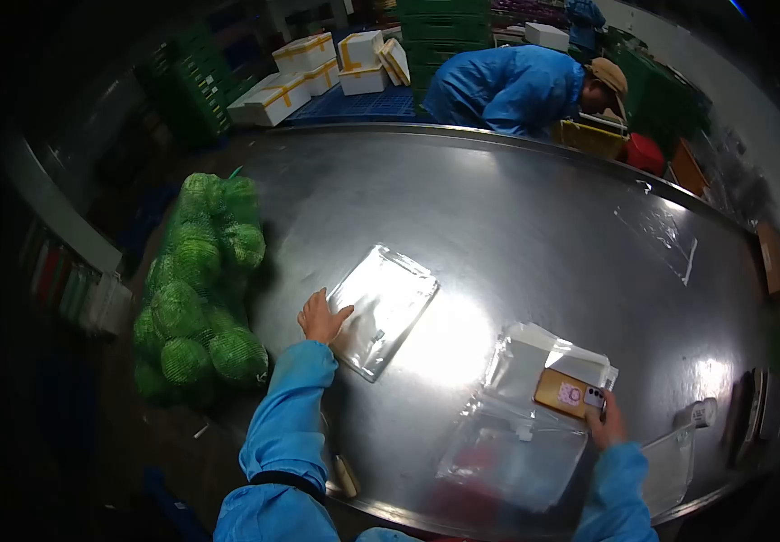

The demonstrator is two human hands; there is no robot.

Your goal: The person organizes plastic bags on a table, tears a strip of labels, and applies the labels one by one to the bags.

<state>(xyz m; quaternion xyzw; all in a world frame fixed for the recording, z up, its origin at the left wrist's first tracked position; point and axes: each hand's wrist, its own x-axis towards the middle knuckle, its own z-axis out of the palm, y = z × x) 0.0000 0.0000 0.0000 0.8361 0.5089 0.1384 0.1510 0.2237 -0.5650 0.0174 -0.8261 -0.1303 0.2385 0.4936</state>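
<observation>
My left hand (320, 318) is at the left edge of a stack of shiny clear plastic bags (388, 303), its thumb and fingers spread apart and the thumb over the bags. My right hand (607, 425) grips the camera end of a phone (560, 392) in a gold case with a pink sticker, back side up. Beneath the phone are more clear plastic bags (516, 447), spread in an overlapping pile near the table's front edge.
Net sacks of green cabbages (196, 298) stand at the left of the metal table (336, 190). A white roll (702, 413) and a loose clear bag (661, 226) lie on the right. Beyond the table, a person in blue (516, 86) bends near foam boxes (304, 68) and green crates (444, 32).
</observation>
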